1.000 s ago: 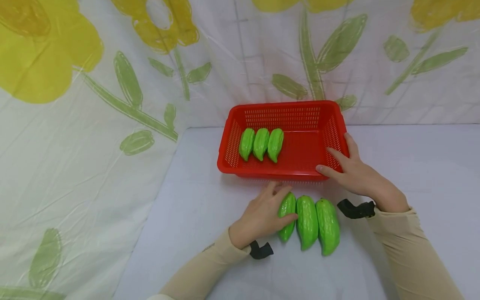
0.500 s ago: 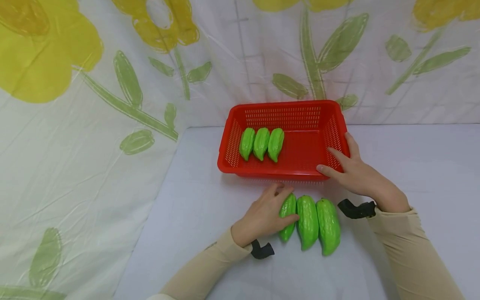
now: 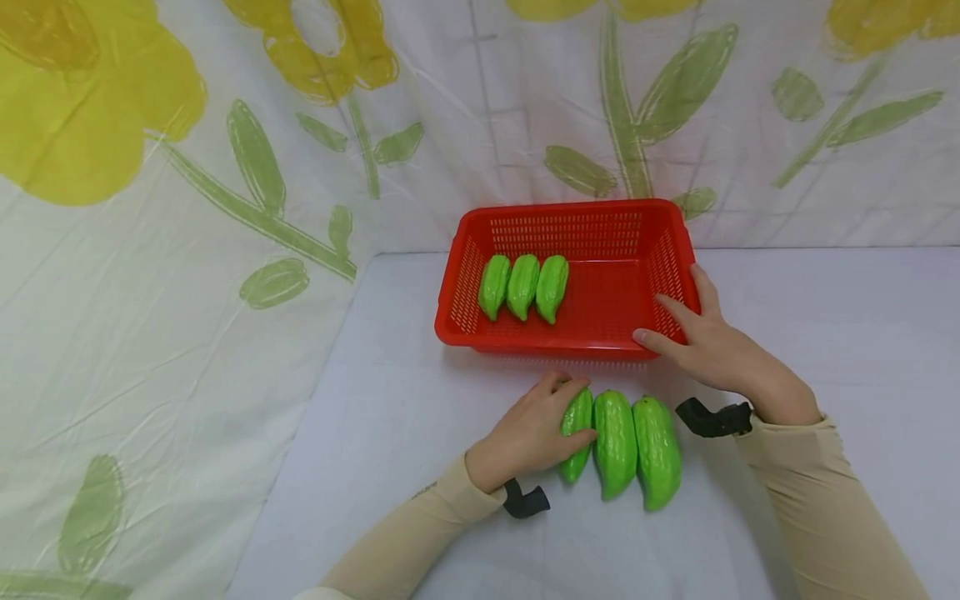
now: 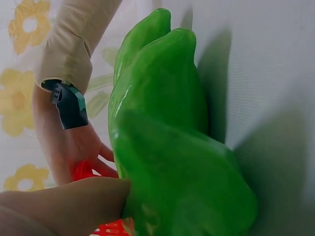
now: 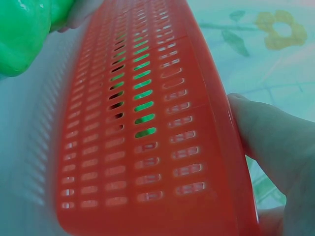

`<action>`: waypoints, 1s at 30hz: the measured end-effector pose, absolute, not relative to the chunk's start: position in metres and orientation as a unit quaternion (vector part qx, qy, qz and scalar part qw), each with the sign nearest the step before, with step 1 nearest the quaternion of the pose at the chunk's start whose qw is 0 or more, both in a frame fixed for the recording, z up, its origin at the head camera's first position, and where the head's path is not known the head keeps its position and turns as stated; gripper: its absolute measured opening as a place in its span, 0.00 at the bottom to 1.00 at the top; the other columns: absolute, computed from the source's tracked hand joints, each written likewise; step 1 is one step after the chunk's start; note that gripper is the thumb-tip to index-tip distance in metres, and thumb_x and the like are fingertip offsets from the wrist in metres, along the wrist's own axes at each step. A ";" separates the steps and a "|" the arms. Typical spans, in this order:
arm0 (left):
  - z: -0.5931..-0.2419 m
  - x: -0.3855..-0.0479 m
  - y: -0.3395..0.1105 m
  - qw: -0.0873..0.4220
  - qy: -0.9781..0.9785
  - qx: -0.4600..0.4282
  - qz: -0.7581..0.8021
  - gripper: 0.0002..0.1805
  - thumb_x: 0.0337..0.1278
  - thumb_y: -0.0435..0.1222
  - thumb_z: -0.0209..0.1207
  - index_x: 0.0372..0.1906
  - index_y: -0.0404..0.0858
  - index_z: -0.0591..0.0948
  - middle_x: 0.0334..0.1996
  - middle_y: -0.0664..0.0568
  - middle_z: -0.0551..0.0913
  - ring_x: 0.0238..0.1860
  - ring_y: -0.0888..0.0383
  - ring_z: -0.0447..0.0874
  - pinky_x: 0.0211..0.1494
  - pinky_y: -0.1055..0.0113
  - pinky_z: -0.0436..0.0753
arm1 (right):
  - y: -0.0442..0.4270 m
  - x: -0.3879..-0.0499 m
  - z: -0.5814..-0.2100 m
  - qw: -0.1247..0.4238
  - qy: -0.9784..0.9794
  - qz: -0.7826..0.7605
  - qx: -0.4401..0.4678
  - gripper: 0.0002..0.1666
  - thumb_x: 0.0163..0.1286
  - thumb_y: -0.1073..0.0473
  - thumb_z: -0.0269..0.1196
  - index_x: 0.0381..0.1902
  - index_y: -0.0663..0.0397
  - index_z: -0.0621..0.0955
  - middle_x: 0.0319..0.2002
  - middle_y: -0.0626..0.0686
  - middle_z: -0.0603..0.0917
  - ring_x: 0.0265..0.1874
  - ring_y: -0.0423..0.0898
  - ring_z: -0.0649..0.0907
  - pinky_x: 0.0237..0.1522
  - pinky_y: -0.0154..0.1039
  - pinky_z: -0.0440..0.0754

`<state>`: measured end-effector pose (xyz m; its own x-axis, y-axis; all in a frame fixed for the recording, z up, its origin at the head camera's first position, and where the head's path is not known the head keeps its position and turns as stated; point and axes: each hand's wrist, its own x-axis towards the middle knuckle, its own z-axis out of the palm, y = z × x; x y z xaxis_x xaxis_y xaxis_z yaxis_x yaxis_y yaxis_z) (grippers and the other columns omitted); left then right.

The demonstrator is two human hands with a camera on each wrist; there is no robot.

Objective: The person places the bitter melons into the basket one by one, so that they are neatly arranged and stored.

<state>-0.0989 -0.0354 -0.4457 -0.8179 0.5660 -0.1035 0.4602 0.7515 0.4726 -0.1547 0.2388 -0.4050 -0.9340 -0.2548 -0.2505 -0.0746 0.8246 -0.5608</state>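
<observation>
My left hand [image 3: 528, 429] lies over the leftmost of three glossy green, ridged, pointed vegetables on the table. The fingers are curled at its far end and the thumb lies along its side. That green vegetable [image 3: 576, 433] also fills the lower part of the left wrist view [image 4: 182, 182]. Just right of it lie a second green vegetable [image 3: 616, 446] and a third green vegetable [image 3: 657, 454]. With my right hand [image 3: 708, 346] I hold the right front corner of a red plastic basket [image 3: 607, 337]; in the right wrist view a finger lies against the basket's rim [image 5: 216, 98].
Three smaller-looking green vegetables [image 3: 522, 287] lie side by side in the basket's left half. The basket stands at the back of the white table [image 3: 390, 392], near a flower-printed cloth [image 3: 450, 125]. Black bands [image 3: 712, 418] sit at both wrists.
My left hand has drawn slightly toward me and its fingers have closed in around the leftmost green vegetable. My right hand and the basket have stayed in place.
</observation>
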 end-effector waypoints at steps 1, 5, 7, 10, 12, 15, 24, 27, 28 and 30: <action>-0.445 -0.099 -0.035 0.122 0.928 0.276 0.218 0.37 0.66 0.48 0.68 0.75 0.42 0.71 0.65 0.46 0.75 0.59 0.54 0.81 0.63 0.63 0.82 | 0.239 -0.155 -0.405 0.160 0.942 -0.282 -0.087 0.57 0.76 0.28 0.52 0.83 0.63 0.51 0.81 0.61 0.18 0.68 0.81 0.63 0.57 0.76 0.76; -0.444 -0.100 -0.035 0.128 0.929 0.272 0.217 0.37 0.66 0.49 0.68 0.76 0.43 0.71 0.66 0.46 0.75 0.60 0.52 0.81 0.64 0.61 0.82 | 0.238 -0.154 -0.404 0.161 0.942 -0.281 -0.085 0.57 0.76 0.28 0.52 0.83 0.62 0.51 0.81 0.61 0.17 0.69 0.80 0.64 0.57 0.76 0.76; -0.443 -0.100 -0.035 0.133 0.929 0.268 0.217 0.37 0.66 0.49 0.67 0.76 0.43 0.71 0.68 0.46 0.74 0.62 0.52 0.81 0.65 0.60 0.82 | 0.238 -0.154 -0.404 0.161 0.942 -0.281 -0.085 0.57 0.76 0.28 0.52 0.83 0.62 0.51 0.81 0.61 0.17 0.69 0.80 0.64 0.56 0.76 0.76; -0.439 -0.100 -0.036 0.141 0.929 0.260 0.221 0.38 0.67 0.50 0.67 0.77 0.44 0.70 0.70 0.45 0.73 0.64 0.51 0.79 0.67 0.58 0.81 | 0.239 -0.154 -0.404 0.160 0.942 -0.281 -0.086 0.57 0.76 0.28 0.52 0.83 0.62 0.51 0.81 0.61 0.18 0.68 0.80 0.64 0.56 0.76 0.76; -0.436 -0.100 -0.036 0.144 0.929 0.256 0.225 0.38 0.67 0.50 0.67 0.77 0.44 0.70 0.70 0.46 0.72 0.65 0.51 0.79 0.68 0.58 0.80 | 0.239 -0.154 -0.404 0.160 0.942 -0.281 -0.087 0.57 0.76 0.28 0.52 0.83 0.62 0.51 0.81 0.61 0.18 0.69 0.80 0.64 0.57 0.76 0.76; -0.432 -0.099 -0.037 0.142 0.929 0.253 0.231 0.38 0.67 0.49 0.67 0.78 0.44 0.69 0.71 0.47 0.72 0.66 0.52 0.78 0.68 0.58 0.80 | 0.239 -0.154 -0.404 0.160 0.942 -0.282 -0.087 0.57 0.76 0.28 0.53 0.83 0.62 0.51 0.81 0.61 0.18 0.69 0.80 0.63 0.57 0.76 0.76; -0.418 -0.092 -0.041 0.120 0.921 0.275 0.249 0.39 0.66 0.49 0.68 0.77 0.43 0.69 0.71 0.49 0.71 0.65 0.55 0.79 0.66 0.62 0.81 | 0.240 -0.155 -0.405 0.161 0.942 -0.281 -0.089 0.57 0.76 0.28 0.52 0.83 0.63 0.51 0.80 0.61 0.17 0.69 0.80 0.63 0.56 0.77 0.76; -0.413 -0.090 -0.042 0.115 0.920 0.279 0.251 0.39 0.66 0.50 0.68 0.78 0.44 0.69 0.72 0.49 0.71 0.64 0.55 0.79 0.65 0.61 0.82 | 0.240 -0.156 -0.405 0.161 0.942 -0.282 -0.090 0.57 0.76 0.28 0.52 0.83 0.63 0.51 0.80 0.61 0.17 0.69 0.80 0.63 0.56 0.77 0.76; -0.411 -0.089 -0.042 0.112 0.919 0.282 0.251 0.39 0.66 0.50 0.68 0.78 0.44 0.69 0.72 0.49 0.70 0.64 0.55 0.80 0.64 0.62 0.82 | 0.240 -0.156 -0.405 0.161 0.941 -0.282 -0.090 0.57 0.76 0.28 0.52 0.83 0.63 0.51 0.80 0.61 0.17 0.69 0.80 0.63 0.57 0.77 0.76; -0.408 -0.087 -0.043 0.108 0.918 0.287 0.253 0.39 0.66 0.50 0.68 0.78 0.45 0.69 0.72 0.49 0.71 0.63 0.55 0.80 0.63 0.62 0.83 | 0.239 -0.156 -0.405 0.161 0.941 -0.284 -0.090 0.57 0.76 0.28 0.52 0.83 0.63 0.51 0.80 0.61 0.17 0.69 0.80 0.62 0.57 0.77 0.76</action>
<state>-0.0869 -0.0433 -0.4076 -0.8122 0.5811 -0.0523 0.4721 0.7073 0.5262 -0.1562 0.2394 -0.4048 -0.9319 -0.2607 -0.2521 -0.0774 0.8221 -0.5640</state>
